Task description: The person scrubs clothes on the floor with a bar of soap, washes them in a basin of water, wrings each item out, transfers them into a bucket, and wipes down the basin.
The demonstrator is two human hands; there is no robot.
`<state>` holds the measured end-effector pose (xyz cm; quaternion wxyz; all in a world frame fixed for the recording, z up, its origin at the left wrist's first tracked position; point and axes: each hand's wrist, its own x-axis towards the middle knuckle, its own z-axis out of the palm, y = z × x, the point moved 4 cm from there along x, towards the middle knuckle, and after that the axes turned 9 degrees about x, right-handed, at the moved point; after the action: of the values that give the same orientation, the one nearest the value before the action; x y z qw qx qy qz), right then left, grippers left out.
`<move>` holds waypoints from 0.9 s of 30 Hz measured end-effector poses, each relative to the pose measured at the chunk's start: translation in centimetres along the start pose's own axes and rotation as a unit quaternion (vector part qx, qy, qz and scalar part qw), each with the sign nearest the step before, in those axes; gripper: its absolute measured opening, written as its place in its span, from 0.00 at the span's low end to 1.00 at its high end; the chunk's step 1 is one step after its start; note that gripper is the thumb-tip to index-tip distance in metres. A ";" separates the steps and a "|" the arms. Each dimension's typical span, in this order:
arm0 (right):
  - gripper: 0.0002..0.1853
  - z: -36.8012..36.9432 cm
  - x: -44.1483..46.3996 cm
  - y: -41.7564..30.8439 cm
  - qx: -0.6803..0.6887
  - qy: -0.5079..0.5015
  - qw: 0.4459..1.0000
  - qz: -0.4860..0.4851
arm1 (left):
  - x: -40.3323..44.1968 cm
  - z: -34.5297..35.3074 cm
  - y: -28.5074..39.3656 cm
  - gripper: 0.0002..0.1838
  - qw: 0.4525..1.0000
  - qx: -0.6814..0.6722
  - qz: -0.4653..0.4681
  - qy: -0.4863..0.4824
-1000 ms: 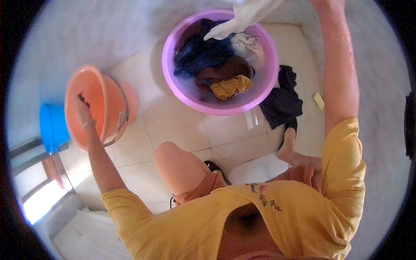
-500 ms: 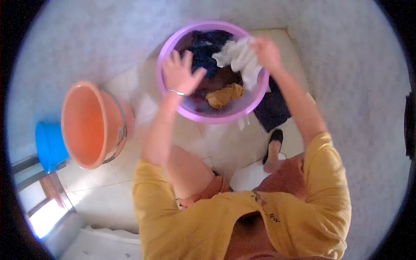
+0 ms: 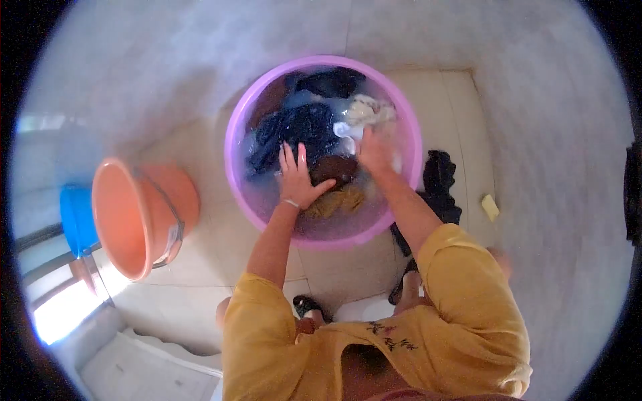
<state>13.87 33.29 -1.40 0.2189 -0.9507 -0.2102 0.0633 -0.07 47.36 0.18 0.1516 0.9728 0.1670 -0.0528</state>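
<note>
A large purple tub [image 3: 235, 194] holds water and wet clothes. My left hand [image 3: 299, 184] lies open over them, fingers spread, touching the dark blue garment [image 3: 297, 127] and close to a brown cloth [image 3: 334, 170]. Below its palm is a mustard-yellow cloth [image 3: 338, 202]. On the tub's right side my right hand [image 3: 376, 152] is closed on a white cloth [image 3: 349, 131]; its fingertips are partly hidden. Just above that, a cream-coloured bunched cloth [image 3: 369, 109] shows at the surface. A black garment [image 3: 331, 83] floats near the far rim.
To the left stand an orange bucket [image 3: 180, 194] with a handle and a blue bucket [image 3: 79, 224]. Dark clothing [image 3: 439, 184] lies on the tiles right of the tub, near a small yellow piece [image 3: 490, 208]. My feet [image 3: 309, 307] are close to the tub.
My right hand has brought the white cloth from the tub's upper right rim down into the water. My left hand has lowered onto the clothes. The view has shifted, so the tub appears lower.
</note>
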 end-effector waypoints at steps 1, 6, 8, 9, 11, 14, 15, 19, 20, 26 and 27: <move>0.25 0.4 1.2 0.1 0.016 -0.120 0.992 0.026 | 0.1 0.3 -0.3 0.60 1.000 0.025 0.007 0.015; 0.18 -5.0 1.4 -3.5 -0.096 -0.098 0.990 -0.026 | 0.5 1.0 -0.5 0.59 0.999 0.044 -0.018 0.009; 0.20 -4.4 2.1 -3.3 -0.102 -0.147 0.976 -0.120 | 0.6 -0.4 0.4 0.59 0.997 0.050 -0.043 -0.037; 0.21 -4.2 3.0 -3.4 -0.105 -0.168 0.966 -0.169 | 0.7 -1.4 0.8 0.59 0.995 0.053 -0.059 -0.065; 0.24 -3.8 4.3 -4.3 -0.110 -0.215 0.933 -0.267 | 0.8 -2.1 1.2 0.59 0.985 0.070 -0.100 -0.122; 0.18 -5.8 5.9 -5.3 -0.064 -0.240 0.949 -0.191 | 2.8 -1.7 1.0 0.60 0.952 -0.194 -0.234 -0.036; 0.13 -8.8 5.7 -6.3 0.021 -0.124 0.969 -0.214 | 1.9 -5.2 4.5 0.59 0.877 -0.403 -0.256 -0.054; 0.09 -18.0 2.3 -11.8 0.154 -0.158 0.901 -0.372 | 1.6 -8.1 11.6 0.52 0.484 -0.790 -0.332 -0.177; 0.09 -19.3 1.1 -12.6 0.169 -0.173 0.889 -0.389 | 2.0 -7.8 12.4 0.49 0.444 -0.823 -0.297 -0.192; 0.09 -23.1 -3.7 -14.0 0.325 -0.191 0.794 -0.476 | 4.5 -6.5 10.8 0.14 0.512 -0.831 0.168 0.141; 0.09 -23.1 -1.9 -13.6 0.386 -0.225 0.815 -0.369 | 5.1 -2.4 9.5 0.13 0.278 -0.960 0.034 0.029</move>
<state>12.04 34.54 25.38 0.5218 -0.5982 -0.5469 0.2661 8.06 41.17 4.31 0.9725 0.1319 0.0688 0.1792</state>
